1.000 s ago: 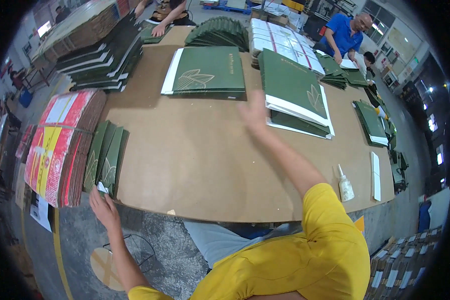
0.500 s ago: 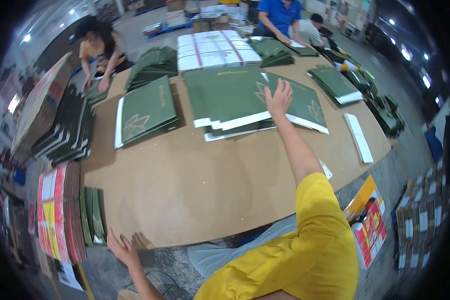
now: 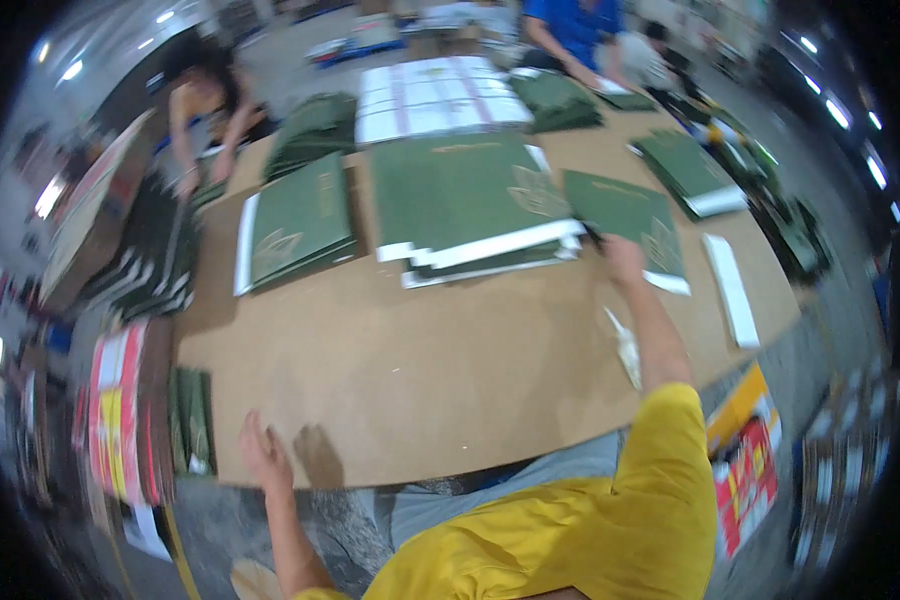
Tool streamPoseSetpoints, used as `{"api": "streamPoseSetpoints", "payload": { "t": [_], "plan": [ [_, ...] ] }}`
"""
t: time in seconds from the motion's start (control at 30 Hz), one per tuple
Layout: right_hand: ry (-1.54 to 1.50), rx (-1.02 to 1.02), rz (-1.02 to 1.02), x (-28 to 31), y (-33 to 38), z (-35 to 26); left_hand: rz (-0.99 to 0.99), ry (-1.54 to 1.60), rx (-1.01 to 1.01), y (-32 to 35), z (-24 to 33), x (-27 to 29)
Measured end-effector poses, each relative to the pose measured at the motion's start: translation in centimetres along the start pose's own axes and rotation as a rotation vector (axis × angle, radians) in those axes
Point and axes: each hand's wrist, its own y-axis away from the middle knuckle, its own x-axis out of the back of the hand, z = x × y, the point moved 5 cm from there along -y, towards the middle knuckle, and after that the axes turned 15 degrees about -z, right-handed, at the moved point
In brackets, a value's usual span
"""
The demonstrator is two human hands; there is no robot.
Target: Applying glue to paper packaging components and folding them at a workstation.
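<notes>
Right grip (image 3: pixel 624 258) at the corner of a green card sheet (image 3: pixel 625 212), left grip (image 3: pixel 266 456) spread and empty

Blur hides the fingertips of the right grip, so how far its fingers are parted, and whether they have hold of the sheet, I cannot make out. They meet the sheet's lower left corner, close to a small dark patch that is too blurred to name. That sheet lies flat on the brown bench (image 3: pixel 370 370), right of the middle, with a gold leaf outline and a white lower edge. Just to its left is the central green stack (image 3: pixel 460 190), its white edges stepped unevenly along the front.

Over the near left edge of the bench, the left grip has its fingers loosely extended, and a shadow falls on the board beside it. Nearest to it, upright green pieces (image 3: pixel 192 420) lean against a red-and-yellow bundle (image 3: pixel 120 410).

Another green pile (image 3: pixel 305 225) lies left of the central stack. Behind the central stack sits a white strapped bundle (image 3: pixel 435 100). Close beside the right forearm is a white nozzle bottle (image 3: pixel 627 350); farther right lies a long white strip (image 3: pixel 731 290). Across the bench, a co-worker in blue (image 3: pixel 575 35) bends over more green pieces
</notes>
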Motion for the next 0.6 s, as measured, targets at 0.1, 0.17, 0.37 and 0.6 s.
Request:
{"api": "streamPoseSetpoints", "payload": {
  "t": [0.1, 0.17, 0.37, 0.6],
  "plan": [
    [-0.190, 0.009, 0.555, 6.9, 2.8, 3.3, 0.046, -0.003, -0.078, -1.5, 3.3, -0.8],
    [-0.078, 0.195, 0.655, 10.6, 5.6, 1.4, 0.038, 0.052, -0.112, -1.5, 5.3, -0.6],
    [-0.027, 0.969, 0.625, 12.2, 23.0, -18.9, 0.116, 0.218, -0.224, -1.0, 12.2, -1.0],
    [-0.269, 1.204, -0.521, -2.9, 35.7, -26.6, -0.005, 0.338, -0.234, -4.2, 15.7, -10.3]
  ]
}}
